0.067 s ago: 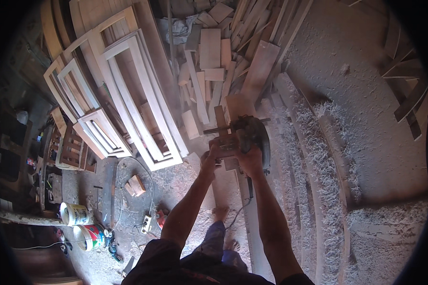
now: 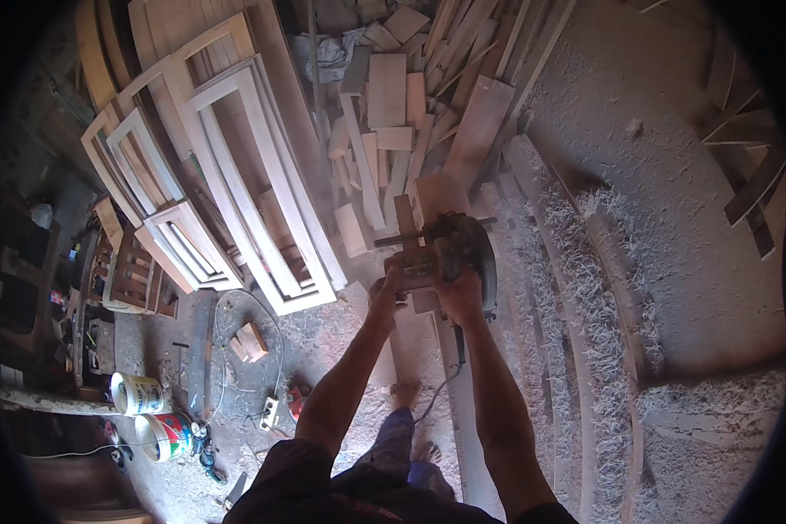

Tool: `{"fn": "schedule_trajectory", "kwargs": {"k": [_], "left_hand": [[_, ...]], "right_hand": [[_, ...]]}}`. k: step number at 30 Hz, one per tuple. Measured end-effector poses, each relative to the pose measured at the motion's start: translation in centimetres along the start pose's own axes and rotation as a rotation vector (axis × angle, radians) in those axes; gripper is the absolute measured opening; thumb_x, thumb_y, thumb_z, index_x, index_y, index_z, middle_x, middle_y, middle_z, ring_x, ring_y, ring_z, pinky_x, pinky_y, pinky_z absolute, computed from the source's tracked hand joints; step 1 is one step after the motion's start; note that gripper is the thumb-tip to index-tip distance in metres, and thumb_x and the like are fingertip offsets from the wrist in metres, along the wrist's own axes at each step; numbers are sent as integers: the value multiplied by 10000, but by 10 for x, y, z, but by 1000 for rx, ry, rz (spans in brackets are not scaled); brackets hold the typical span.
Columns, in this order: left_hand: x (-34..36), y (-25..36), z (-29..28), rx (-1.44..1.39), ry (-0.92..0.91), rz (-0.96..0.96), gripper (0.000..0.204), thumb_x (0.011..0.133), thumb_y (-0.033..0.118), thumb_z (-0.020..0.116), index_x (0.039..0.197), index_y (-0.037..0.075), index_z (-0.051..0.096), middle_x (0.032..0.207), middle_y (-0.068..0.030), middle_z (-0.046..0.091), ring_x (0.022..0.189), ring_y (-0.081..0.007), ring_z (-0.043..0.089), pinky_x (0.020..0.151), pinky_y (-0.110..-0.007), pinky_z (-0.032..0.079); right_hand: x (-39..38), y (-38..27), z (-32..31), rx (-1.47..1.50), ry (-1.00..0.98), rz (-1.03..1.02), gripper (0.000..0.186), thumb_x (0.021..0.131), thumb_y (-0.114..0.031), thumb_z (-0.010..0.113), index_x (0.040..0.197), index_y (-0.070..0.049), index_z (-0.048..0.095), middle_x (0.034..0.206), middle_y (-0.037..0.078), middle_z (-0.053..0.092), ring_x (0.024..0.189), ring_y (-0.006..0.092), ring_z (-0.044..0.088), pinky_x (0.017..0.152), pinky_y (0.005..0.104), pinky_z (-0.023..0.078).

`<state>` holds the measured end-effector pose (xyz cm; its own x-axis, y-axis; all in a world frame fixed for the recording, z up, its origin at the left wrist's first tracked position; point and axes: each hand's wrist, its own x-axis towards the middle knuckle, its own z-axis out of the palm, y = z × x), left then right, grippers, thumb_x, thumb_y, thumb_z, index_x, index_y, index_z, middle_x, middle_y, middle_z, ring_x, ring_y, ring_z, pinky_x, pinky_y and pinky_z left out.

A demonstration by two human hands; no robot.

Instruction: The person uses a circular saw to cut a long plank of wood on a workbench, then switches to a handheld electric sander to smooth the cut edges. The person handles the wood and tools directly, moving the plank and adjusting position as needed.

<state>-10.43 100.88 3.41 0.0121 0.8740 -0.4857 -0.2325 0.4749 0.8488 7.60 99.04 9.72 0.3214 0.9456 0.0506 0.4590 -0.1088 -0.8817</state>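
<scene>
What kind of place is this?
Most likely a woodworking shop: pale wooden frames stand on the left, a heap of loose wood pieces lies ahead, and curly shavings are strewn thickly on the right.

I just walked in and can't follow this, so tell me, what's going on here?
A person is bent over a dark power tool, with both arms stretched forward. The right hand grips it; the left hand is at its left side, though exactly what it holds is hard to tell. Beyond the tool lies a pile of loose boards, with pale wooden frames to the left. Curly shavings cover the ground to the right.
</scene>
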Motion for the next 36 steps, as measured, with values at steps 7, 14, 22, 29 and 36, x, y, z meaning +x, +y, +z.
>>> {"fn": "schedule_trajectory", "kwargs": {"k": [7,14,22,29,36], "left_hand": [[22,8,0,-7,10,-11,595,946,640,660,1091,64,671,883,-21,657,726,-111,609,644,-315,517],[8,11,-6,-95,-113,63,518,1017,522,632,1247,58,628,1058,-42,676,878,-136,638,752,-326,534],[-48,38,-8,-109,-381,403,462,1091,377,551,1395,34,498,1244,-56,601,1084,-142,593,931,-338,493],[-150,65,-38,-73,-339,645,492,1076,323,573,1430,-10,497,1312,-84,603,1218,-169,542,1078,-360,419],[-283,10,-124,65,-30,464,458,1081,396,545,1320,5,527,1148,-91,629,963,-149,658,811,-313,571]], "right_hand": [[17,-5,3,19,-4,-22,359,831,-237,757,1089,9,713,937,246,744,928,399,750,777,447,574],[-6,-2,0,122,84,-156,334,808,-156,747,1105,-18,681,892,237,728,866,433,739,736,466,585],[-58,-6,-26,231,165,-393,492,761,-90,811,1225,-18,664,949,125,733,843,285,739,772,394,580],[-135,-72,-63,255,81,-435,508,752,-137,830,1219,-4,683,971,156,722,873,324,722,805,423,572],[-236,-108,-43,274,-192,-395,526,766,-269,883,1154,9,663,1018,185,710,926,306,713,818,426,559]]}}
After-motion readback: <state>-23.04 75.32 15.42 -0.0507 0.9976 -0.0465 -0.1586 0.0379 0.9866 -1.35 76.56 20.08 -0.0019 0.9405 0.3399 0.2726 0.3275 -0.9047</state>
